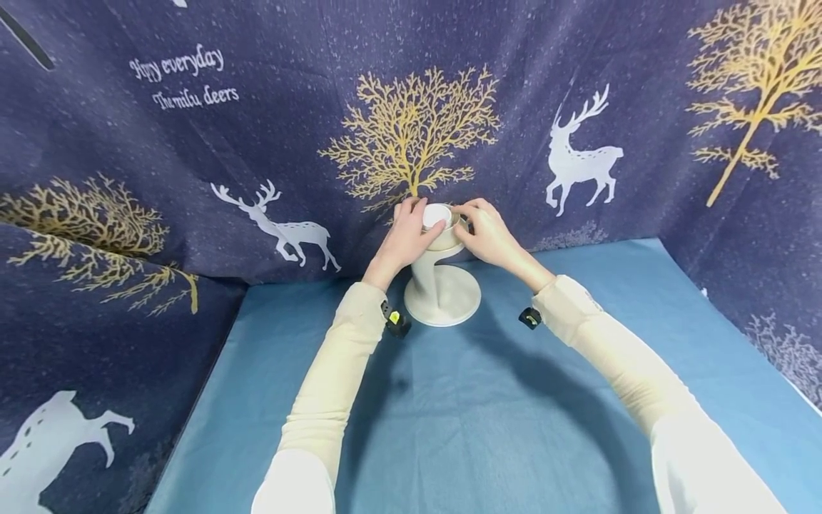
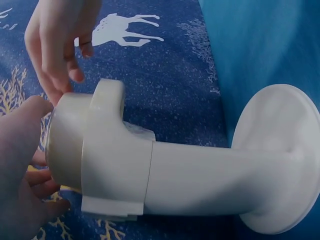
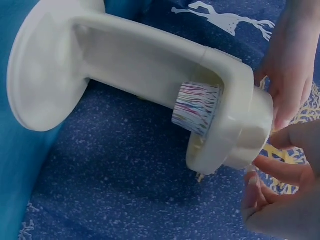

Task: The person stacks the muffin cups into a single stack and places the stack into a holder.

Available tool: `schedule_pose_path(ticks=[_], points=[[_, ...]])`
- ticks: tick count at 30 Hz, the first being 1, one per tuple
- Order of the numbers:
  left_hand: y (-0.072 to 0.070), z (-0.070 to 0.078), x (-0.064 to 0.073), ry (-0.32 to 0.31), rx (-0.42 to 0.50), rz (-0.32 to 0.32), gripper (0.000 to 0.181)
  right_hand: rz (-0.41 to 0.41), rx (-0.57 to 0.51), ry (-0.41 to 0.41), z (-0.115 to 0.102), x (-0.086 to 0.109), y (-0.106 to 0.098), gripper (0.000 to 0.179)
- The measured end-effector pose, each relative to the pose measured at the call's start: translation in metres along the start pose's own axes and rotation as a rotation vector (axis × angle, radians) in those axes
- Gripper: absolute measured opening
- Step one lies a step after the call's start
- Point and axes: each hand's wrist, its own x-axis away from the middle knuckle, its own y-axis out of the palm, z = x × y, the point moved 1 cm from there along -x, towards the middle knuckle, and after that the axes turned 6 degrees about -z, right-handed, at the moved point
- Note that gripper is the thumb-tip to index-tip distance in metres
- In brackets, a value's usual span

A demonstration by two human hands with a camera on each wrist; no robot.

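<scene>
A cream-white paper cup dispenser stands upright, with a round foot, a column and a round holder on top. Out of the holder's underside pokes a striped paper cup; a white round cup mouth shows at its top opening. My left hand lies at the left of this opening, thumb and fingers curled about the white cup mouth. Across from it my right hand has thumb and forefinger bent at the holder's right rim. Some fingertips are hidden at the rim in the wrist views.
A blue cloth covers the table. Close behind the dispenser hangs a dark blue curtain printed with deer and trees. Black wrist cameras sit at the inner sides of both wrists.
</scene>
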Motion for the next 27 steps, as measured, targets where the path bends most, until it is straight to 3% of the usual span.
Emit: schedule_pose_path(ticks=[4,8,14,19,22,27], points=[[0.000,-0.006,0.004,0.013,0.052,0.016,0.063,0.054,-0.034,0.007,0.005,0.003,0.002,0.033],[0.002,-0.013,0.009,0.045,0.128,0.091,0.057,0.116,-0.080,0.010,0.009,0.007,0.004,0.030],[0.003,-0.025,0.025,0.067,0.255,0.301,0.044,0.208,-0.077,0.013,0.017,0.018,0.007,0.016],[0.009,-0.039,0.038,0.016,0.234,0.468,0.032,0.217,-0.037,0.045,0.030,0.030,0.011,0.021],[0.012,-0.046,0.045,-0.025,0.205,0.499,0.032,0.191,-0.017,0.049,0.037,0.036,0.014,0.026],[0.016,-0.055,0.057,-0.061,0.152,0.471,0.031,0.109,0.005,0.048,0.047,0.044,0.018,0.031]])
